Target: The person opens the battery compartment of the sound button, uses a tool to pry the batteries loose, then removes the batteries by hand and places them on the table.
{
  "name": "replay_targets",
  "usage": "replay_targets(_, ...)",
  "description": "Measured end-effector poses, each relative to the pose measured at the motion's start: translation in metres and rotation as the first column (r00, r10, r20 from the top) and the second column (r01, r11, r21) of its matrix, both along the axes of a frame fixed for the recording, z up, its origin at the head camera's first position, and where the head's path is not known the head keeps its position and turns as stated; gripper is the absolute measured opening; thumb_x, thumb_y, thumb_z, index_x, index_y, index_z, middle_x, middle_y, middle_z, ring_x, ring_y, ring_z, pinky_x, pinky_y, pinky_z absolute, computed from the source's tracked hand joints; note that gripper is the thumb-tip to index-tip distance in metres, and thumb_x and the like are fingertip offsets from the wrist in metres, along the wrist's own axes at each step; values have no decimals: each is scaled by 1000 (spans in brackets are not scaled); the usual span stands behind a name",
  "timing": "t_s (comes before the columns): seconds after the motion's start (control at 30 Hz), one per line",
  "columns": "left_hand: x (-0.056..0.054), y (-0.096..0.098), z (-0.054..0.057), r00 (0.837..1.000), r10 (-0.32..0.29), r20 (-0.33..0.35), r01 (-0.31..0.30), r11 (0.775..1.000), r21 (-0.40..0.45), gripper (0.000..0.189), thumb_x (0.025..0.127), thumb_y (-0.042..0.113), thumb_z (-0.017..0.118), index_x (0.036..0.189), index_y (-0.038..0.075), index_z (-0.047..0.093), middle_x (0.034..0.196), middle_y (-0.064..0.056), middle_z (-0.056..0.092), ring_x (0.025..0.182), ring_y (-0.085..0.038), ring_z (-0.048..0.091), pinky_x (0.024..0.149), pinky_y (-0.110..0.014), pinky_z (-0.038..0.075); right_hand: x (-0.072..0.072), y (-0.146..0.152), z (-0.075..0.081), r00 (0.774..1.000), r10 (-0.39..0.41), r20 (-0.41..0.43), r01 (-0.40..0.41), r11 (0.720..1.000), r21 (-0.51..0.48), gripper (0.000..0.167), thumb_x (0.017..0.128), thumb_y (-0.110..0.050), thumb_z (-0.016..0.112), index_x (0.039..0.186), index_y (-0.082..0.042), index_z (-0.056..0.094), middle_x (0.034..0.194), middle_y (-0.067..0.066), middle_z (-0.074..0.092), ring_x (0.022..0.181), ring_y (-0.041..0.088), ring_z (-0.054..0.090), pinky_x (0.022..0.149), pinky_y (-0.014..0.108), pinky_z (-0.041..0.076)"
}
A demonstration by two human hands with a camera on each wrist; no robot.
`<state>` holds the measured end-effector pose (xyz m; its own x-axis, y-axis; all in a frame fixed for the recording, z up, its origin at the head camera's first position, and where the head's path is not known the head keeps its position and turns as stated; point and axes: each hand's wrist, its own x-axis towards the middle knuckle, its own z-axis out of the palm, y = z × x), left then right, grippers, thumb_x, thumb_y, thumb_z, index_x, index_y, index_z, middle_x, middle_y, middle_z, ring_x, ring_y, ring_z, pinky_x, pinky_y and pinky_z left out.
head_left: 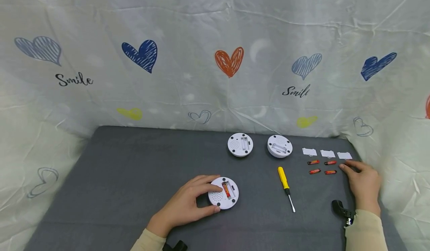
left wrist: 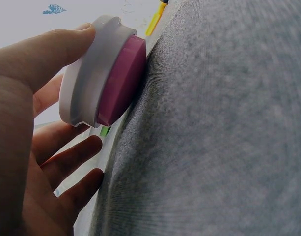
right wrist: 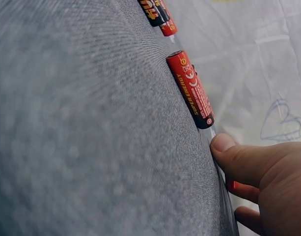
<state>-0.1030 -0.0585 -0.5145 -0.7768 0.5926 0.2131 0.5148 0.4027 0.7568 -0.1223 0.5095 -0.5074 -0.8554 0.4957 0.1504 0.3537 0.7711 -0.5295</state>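
My left hand [head_left: 189,197] holds a round white device [head_left: 231,201] by its rim, thumb and fingers on opposite sides. Its back, with small holes and dark feet, faces up; one red battery [head_left: 226,190] lies in its two-slot compartment, the other slot bare. Seen from the left wrist, a magenta part [left wrist: 123,81] lies under its white body. At the right, my right hand [head_left: 364,182] is beside the loose batteries [head_left: 330,172], thumb and index close together. The right wrist view shows a red battery end [right wrist: 232,185] between thumb and fingers, mostly hidden.
Two more white devices [head_left: 240,145] [head_left: 280,146] sit at the back with open compartments. Three white battery covers [head_left: 327,153] lie in a row behind the batteries. A yellow screwdriver [head_left: 284,180] lies between the hands. Patterned cloth [head_left: 201,57] hangs behind the grey table [head_left: 134,161].
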Motion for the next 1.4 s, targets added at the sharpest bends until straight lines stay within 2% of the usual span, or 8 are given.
replay_targets(0.2,1,0,0,1000,-2,4,2,1000,5,47,93,47,89,136,39,73,161,7,56,145,-14,53,116,-53,48,-1,1,1,1000,3,21,-3,1000,-2,34,101,-15,79,125,9,75,136,34,67,132,56,59,110,67,44)
replay_targets(0.5,3,-1,-1,1000,3,-8,-3,1000,12,46,93,46,90,135,39,74,160,8,57,144,-15,54,115,-51,49,1,-1,0,998,53,43,-55,998,35,37,103,-16,77,130,9,74,141,33,64,134,56,56,111,68,41)
replay_targets(0.83,4,-2,-2,1000,3,-3,-3,1000,14,46,92,46,90,135,38,74,160,8,57,145,-15,54,115,-51,49,6,-8,6,998,38,-48,-39,999,-26,38,103,-17,77,131,8,74,153,31,57,142,55,50,120,67,37)
replay_targets(1.0,3,-2,-2,1000,7,-11,-7,1000,7,46,92,45,90,135,38,74,160,8,57,145,-15,54,115,-52,49,7,-25,19,986,106,-127,-111,993,-29,38,100,-15,83,133,1,76,157,23,57,147,51,49,121,65,37)
replay_targets(1.1,3,-2,-1,1000,5,-11,-5,1000,4,46,92,45,90,135,38,74,160,7,57,145,-15,54,115,-52,49,6,-38,26,951,208,-228,-206,978,33,39,90,-5,90,127,1,80,152,23,62,141,53,53,118,63,42)
replay_targets(1.27,1,-1,0,1000,-1,-5,1,1000,2,45,93,46,89,135,39,73,161,6,56,144,-15,54,115,-53,49,6,-58,36,841,382,-382,-345,924,164,48,76,5,95,122,2,81,144,25,66,133,56,57,120,38,40)
replay_targets(1.3,1,0,0,1000,-1,-5,1,1000,2,45,93,46,89,135,39,73,161,6,56,144,-15,54,115,-53,49,7,-61,38,821,408,-400,-370,913,173,48,77,4,95,123,2,81,145,24,67,134,55,56,120,32,38)
replay_targets(1.4,0,0,0,1000,-1,-12,1,1000,0,45,93,45,89,135,38,74,161,4,57,145,-16,54,115,-53,48,7,-73,45,768,473,-432,-434,880,193,43,93,-25,90,127,0,80,145,22,67,137,51,56,119,22,33)
